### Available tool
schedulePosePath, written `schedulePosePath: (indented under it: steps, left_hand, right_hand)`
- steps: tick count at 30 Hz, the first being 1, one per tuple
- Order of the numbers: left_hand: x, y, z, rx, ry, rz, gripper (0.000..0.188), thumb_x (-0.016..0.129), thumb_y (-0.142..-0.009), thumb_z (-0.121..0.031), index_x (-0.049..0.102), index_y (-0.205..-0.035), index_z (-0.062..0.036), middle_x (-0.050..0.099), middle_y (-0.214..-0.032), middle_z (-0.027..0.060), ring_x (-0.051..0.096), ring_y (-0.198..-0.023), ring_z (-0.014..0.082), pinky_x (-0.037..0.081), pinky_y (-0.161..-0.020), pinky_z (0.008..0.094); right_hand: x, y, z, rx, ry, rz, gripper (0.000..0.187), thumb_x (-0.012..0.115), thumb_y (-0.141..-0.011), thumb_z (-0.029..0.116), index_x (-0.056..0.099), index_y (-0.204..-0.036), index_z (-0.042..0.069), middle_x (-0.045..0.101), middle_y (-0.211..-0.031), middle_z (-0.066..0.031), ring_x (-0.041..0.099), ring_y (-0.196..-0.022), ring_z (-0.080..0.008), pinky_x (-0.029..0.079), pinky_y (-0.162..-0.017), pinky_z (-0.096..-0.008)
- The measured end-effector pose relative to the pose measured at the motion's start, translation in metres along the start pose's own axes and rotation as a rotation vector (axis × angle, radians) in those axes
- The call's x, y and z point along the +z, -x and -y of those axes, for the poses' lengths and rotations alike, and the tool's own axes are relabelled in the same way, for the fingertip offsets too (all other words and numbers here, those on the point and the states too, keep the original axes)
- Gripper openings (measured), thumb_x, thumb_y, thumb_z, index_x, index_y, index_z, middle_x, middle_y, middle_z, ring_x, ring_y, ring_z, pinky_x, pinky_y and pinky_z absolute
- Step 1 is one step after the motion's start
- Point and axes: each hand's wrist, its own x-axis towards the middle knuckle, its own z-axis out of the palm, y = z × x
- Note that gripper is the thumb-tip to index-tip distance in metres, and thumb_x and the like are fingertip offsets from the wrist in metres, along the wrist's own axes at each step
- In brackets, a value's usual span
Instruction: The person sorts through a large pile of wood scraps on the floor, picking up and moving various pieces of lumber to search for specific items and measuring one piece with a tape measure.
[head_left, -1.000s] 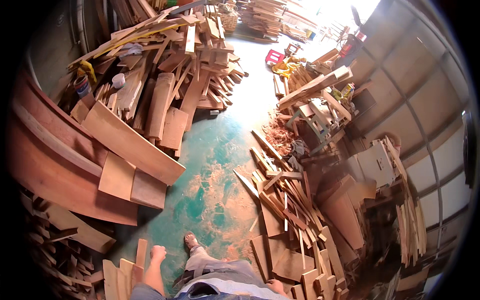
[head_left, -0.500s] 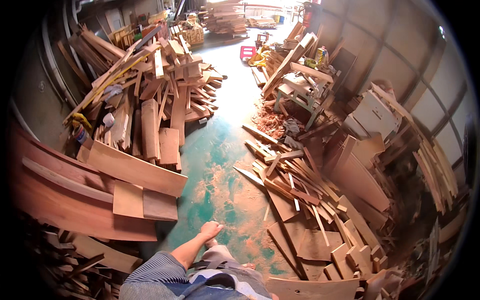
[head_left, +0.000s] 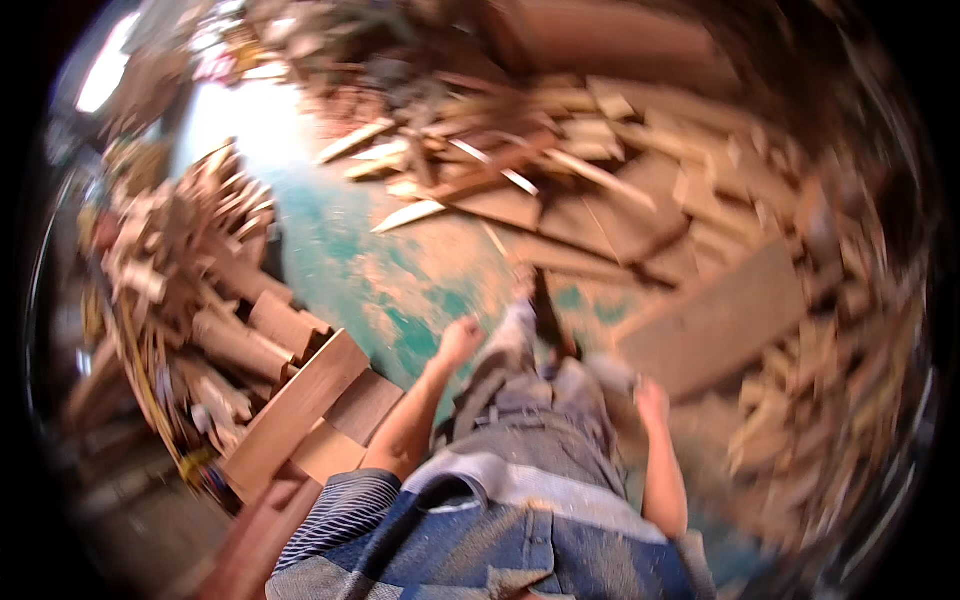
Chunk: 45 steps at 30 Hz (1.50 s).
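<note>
My left hand (head_left: 461, 340) hangs at the end of a bare forearm, left of my legs and over the green floor (head_left: 345, 245). Its fingers look curled in, and nothing shows in them. On the other side, my right hand (head_left: 651, 400) is lowered beside my right leg. Blur smears its fingers. A pale greyish shape (head_left: 608, 373) lies close to that hand; I cannot make out what it is or whether the hand touches it. One foot (head_left: 523, 280) is out ahead on the dusty floor.
Scrap wood (head_left: 190, 250) is heaped on the left, with flat boards (head_left: 300, 410) at its near end. Loose strips and planks (head_left: 560, 170) lie ahead and right. A wide board (head_left: 715, 320) lies right of my legs, beside more offcuts (head_left: 800, 410). Sawdust streaks the floor.
My view has swung to the right and down, blurring the surroundings. The left wood pile has shifted leftward in the picture. My right hand and both legs now show.
</note>
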Motion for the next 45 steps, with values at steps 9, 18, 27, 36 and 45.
schedulePosePath:
  steps: [9,18,27,36,45]
  left_hand:
    - [-0.009,-0.073,-0.061,-0.036,-0.203,0.389,0.031,0.066,-0.087,-0.03,0.06,-0.083,-0.0001,0.065,-0.076,0.0224,0.065,-0.078,0.0461,0.05,-0.068,0.0509]
    - [0.085,-0.124,-0.07,-0.081,-0.328,0.275,0.023,0.071,-0.09,-0.025,0.06,-0.084,-0.0049,0.063,-0.069,0.0141,0.063,-0.065,0.0366,0.05,-0.059,0.0438]
    - [0.115,-0.184,-0.065,0.07,-0.35,0.19,0.021,0.078,-0.08,-0.006,0.057,-0.08,-0.0052,0.056,-0.062,0.0073,0.055,-0.053,0.0272,0.044,-0.049,0.0352]
    - [0.11,-0.19,-0.055,0.021,-0.259,0.124,0.023,0.079,-0.078,-0.006,0.056,-0.078,-0.0056,0.053,-0.061,0.0069,0.054,-0.052,0.0261,0.044,-0.049,0.0353]
    - [0.112,-0.188,-0.063,0.049,-0.311,0.138,0.021,0.077,-0.08,-0.011,0.057,-0.075,-0.0087,0.056,-0.063,0.0044,0.058,-0.054,0.0273,0.046,-0.05,0.0366]
  right_hand:
    - [0.058,-0.074,0.068,0.455,-1.11,-0.025,0.028,0.064,-0.095,0.006,0.065,-0.122,-0.003,0.067,-0.089,-0.0061,0.061,-0.067,-0.0105,0.049,-0.054,-0.024]
    - [0.173,-0.311,0.045,0.29,-0.957,0.096,0.022,0.068,-0.094,0.016,0.068,-0.112,0.003,0.065,-0.08,-0.002,0.058,-0.065,-0.0091,0.046,-0.052,-0.0243]
    - [0.222,-0.596,-0.08,0.475,-1.345,-0.157,0.028,0.077,-0.089,0.031,0.062,-0.096,0.009,0.058,-0.081,0.0002,0.055,-0.069,-0.0132,0.045,-0.059,-0.0313]
    - [0.221,-0.603,-0.04,0.702,-1.637,-0.1,0.066,0.081,-0.084,0.042,0.051,-0.136,0.015,0.056,-0.133,-0.0064,0.053,-0.122,-0.0276,0.04,-0.103,-0.0496]
    - [0.188,-0.542,-0.01,0.352,-1.755,-0.093,0.033,0.08,-0.087,0.038,0.063,-0.111,0.022,0.063,-0.097,0.0084,0.057,-0.082,-0.0089,0.039,-0.054,-0.0259]
